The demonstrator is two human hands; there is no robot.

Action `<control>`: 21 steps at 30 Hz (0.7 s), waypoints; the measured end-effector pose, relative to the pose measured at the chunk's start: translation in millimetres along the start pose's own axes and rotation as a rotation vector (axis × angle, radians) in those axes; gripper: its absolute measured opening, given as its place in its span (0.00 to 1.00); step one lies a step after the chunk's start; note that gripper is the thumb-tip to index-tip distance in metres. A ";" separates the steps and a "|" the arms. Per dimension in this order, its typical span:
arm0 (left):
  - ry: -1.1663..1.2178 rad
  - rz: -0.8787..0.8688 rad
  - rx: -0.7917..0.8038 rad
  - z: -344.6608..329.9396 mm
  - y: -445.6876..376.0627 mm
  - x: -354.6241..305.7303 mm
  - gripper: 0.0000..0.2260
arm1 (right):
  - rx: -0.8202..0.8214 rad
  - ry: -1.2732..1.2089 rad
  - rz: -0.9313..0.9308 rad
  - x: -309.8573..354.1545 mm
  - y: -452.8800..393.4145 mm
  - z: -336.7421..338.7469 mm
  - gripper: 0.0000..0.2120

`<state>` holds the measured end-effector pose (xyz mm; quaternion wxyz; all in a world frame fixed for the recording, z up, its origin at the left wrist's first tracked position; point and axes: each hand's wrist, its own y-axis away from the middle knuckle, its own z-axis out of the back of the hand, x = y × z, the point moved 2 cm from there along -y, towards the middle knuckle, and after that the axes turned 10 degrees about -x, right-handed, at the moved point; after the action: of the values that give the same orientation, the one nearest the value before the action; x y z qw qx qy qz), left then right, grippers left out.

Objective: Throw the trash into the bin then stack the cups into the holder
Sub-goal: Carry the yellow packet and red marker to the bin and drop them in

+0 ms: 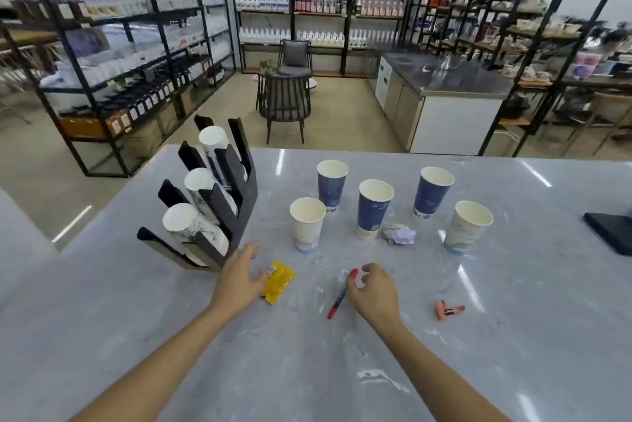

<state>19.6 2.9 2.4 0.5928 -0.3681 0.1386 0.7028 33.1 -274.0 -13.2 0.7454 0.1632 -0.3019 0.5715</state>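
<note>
Several paper cups stand upright on the marble counter [513, 336]: a white cup [307, 225], three blue cups [331, 184] [374, 208] [433, 191] and another white cup [468, 226]. A black cup holder [219, 202] at the left holds three slanted stacks of cups. Trash lies near my hands: a yellow wrapper [278, 282], a red pen [340, 295], a crumpled paper ball [399, 234] and an orange piece [448, 310]. My left hand [239, 281] rests with its fingers touching the wrapper. My right hand [372, 288] hovers over the pen with curled fingers. No bin is in view.
A black flat object [612, 230] lies at the counter's right edge. Beyond the counter stand a dark chair and small table [285, 96], a steel-topped cabinet [444, 103] and shelving racks full of bottles along the walls.
</note>
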 end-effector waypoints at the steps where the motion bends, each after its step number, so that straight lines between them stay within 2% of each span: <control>1: 0.009 0.038 0.008 -7.4 -4.7 3.6 0.25 | 0.012 -0.008 -0.049 -2.7 -4.7 -5.8 0.22; 5: -0.025 0.139 0.065 -29.1 -15.4 11.0 0.28 | 0.074 -0.008 -0.138 -6.4 -12.7 -24.4 0.25; 9: -0.029 0.213 0.099 -44.8 -21.6 16.8 0.34 | 0.077 -0.011 -0.149 -7.1 -18.4 -37.2 0.19; 14: -0.032 0.238 0.096 -54.9 -26.1 26.1 0.36 | 0.072 -0.023 -0.120 -8.7 -22.9 -45.3 0.16; 21: 0.059 0.330 0.132 -55.6 -35.0 28.6 0.27 | 0.088 -0.014 -0.111 -3.4 -24.1 -42.8 0.13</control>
<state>71.2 -2.2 -47.0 0.4880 -0.3212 0.2601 0.7687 66.8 -258.4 -45.6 0.7658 0.2163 -0.2722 0.5409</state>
